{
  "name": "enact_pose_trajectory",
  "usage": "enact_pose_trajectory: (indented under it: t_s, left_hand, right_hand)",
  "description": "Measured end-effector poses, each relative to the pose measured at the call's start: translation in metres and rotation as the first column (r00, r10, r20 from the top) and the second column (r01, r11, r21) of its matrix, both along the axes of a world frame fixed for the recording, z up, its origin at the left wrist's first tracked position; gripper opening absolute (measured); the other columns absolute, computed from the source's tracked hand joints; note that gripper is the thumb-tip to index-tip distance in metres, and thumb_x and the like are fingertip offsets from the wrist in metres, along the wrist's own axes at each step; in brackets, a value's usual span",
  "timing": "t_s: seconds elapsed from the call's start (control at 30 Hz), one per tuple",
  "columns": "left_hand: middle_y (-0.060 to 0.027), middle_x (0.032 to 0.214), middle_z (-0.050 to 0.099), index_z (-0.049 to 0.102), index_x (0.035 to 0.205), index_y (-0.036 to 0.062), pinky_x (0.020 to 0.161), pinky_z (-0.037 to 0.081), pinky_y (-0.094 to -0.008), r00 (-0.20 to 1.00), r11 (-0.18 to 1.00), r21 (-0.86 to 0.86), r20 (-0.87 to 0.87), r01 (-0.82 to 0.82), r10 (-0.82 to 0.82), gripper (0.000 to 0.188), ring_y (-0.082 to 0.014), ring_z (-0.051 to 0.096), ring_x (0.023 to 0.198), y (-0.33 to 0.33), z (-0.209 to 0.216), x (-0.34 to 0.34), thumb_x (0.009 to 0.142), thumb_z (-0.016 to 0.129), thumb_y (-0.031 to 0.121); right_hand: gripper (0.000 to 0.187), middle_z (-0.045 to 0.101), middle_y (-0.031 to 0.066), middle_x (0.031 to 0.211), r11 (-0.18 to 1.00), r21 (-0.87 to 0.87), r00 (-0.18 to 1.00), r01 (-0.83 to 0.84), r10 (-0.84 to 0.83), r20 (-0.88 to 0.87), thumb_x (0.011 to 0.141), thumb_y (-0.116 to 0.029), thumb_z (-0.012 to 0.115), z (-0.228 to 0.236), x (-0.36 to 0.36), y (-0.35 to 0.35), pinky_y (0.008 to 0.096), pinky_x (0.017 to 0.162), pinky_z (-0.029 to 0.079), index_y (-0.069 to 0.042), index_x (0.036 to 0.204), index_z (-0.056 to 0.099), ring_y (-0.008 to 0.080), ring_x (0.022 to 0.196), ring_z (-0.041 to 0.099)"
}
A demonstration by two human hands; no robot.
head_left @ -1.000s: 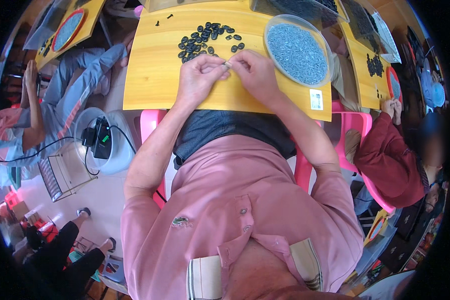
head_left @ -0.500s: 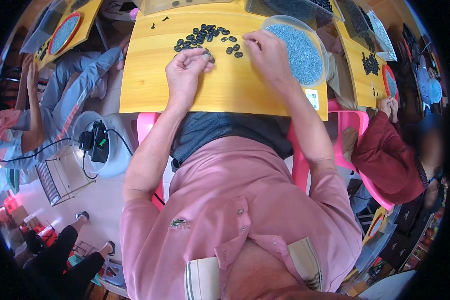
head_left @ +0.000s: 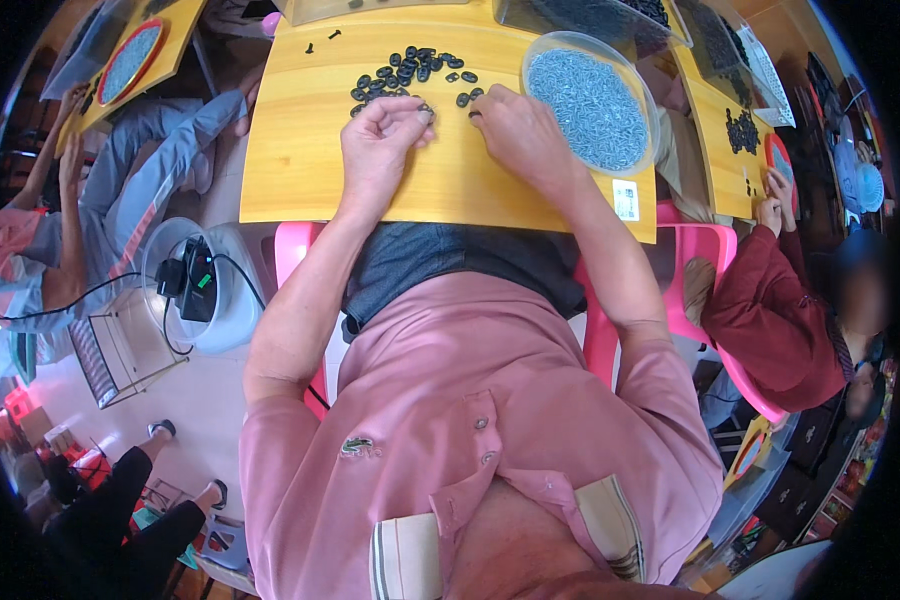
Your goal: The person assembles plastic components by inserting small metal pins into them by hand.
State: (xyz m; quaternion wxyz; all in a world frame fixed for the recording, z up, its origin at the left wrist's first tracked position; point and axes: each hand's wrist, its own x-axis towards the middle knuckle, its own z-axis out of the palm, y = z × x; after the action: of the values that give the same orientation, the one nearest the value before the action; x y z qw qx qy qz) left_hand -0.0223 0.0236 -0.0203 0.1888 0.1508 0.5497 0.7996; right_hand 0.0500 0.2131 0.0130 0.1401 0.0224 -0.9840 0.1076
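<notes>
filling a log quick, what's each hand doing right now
Left hand: closed, holding a small dark part.
Right hand: at a black piece; grip can't be told.

Dark piece (head_left: 427, 109) in left hand (head_left: 378, 142) toward eleven o'clock, too small to tell, right hand (head_left: 520, 135) toward twelve with fingertips partly hidden, clear bin (head_left: 560, 20) at one cut by top edge

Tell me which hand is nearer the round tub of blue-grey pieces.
Right. The right hand is close by the tub on its left side; the left hand is farther left, at the near edge of the black pieces.
</notes>
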Motion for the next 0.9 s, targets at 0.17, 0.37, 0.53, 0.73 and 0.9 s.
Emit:
enact_pose_trajectory:
  t_s: [0.17, 0.37, 0.53, 0.73, 0.9]
  left_hand:
    - [-0.0111, 0.094, 0.071, 0.064, 0.108, -0.0030, 0.072, 0.053, -0.0244, 0.999, 0.998, -0.032, -0.018, 0.045, -0.046, 0.017, -0.0139, 0.068, 0.081, 0.000, 0.000, 0.001, 0.091, 0.065, 0.001]
    - [-0.0111, 0.093, 0.071, 0.064, 0.108, -0.0027, 0.075, 0.054, -0.0249, 0.998, 0.998, -0.002, -0.020, 0.065, -0.065, 0.018, -0.0147, 0.069, 0.086, 0.001, 0.001, 0.004, 0.091, 0.066, 0.001]
    - [-0.0106, 0.093, 0.071, 0.064, 0.109, -0.0027, 0.075, 0.054, -0.0247, 0.996, 0.996, -0.040, -0.040, 0.083, -0.084, 0.019, -0.0143, 0.069, 0.085, 0.002, -0.003, 0.003, 0.090, 0.067, 0.001]
    - [-0.0101, 0.092, 0.071, 0.065, 0.108, -0.0027, 0.075, 0.053, -0.0246, 0.993, 0.993, -0.058, -0.054, 0.099, -0.103, 0.019, -0.0133, 0.068, 0.083, 0.002, -0.001, 0.003, 0.090, 0.067, 0.001]
    - [-0.0096, 0.092, 0.071, 0.066, 0.109, -0.0029, 0.074, 0.054, -0.0247, 0.995, 0.993, -0.065, -0.032, 0.094, -0.096, 0.019, -0.0130, 0.067, 0.082, 0.002, -0.001, 0.003, 0.090, 0.067, 0.001]
  right_hand:
    - [0.016, 0.066, 0.0129, 0.071, 0.892, -0.452, 1.000, 0.005, -0.006, 0.000, 0.087, -0.014, 0.064, 0.011, 0.002, -0.008, 0.0357, 0.060, 0.051, -0.001, 0.094, 0.070, 0.0247, 0.061, 0.065]
    - [0.017, 0.063, 0.0035, 0.066, 0.755, -0.649, 0.978, 0.099, 0.045, 0.202, 0.086, -0.011, 0.067, 0.018, 0.005, -0.015, 0.0247, 0.053, 0.046, -0.001, 0.099, 0.069, 0.0066, 0.059, 0.060]
    - [0.019, 0.067, 0.0027, 0.079, 0.570, -0.810, 0.967, 0.139, 0.098, 0.235, 0.087, -0.006, 0.066, 0.011, 0.004, -0.013, 0.0210, 0.056, 0.047, 0.002, 0.104, 0.067, 0.0065, 0.062, 0.061]
    - [0.016, 0.068, 0.0042, 0.080, 0.356, -0.930, 0.976, 0.097, 0.149, 0.158, 0.089, -0.006, 0.065, 0.001, 0.004, -0.011, 0.0213, 0.064, 0.050, 0.003, 0.102, 0.067, 0.0086, 0.070, 0.064]
    - [0.019, 0.070, 0.0063, 0.083, 0.309, -0.942, 0.973, 0.129, 0.144, 0.180, 0.091, -0.007, 0.065, 0.002, 0.005, -0.007, 0.0221, 0.067, 0.051, 0.003, 0.106, 0.068, 0.0093, 0.073, 0.065]
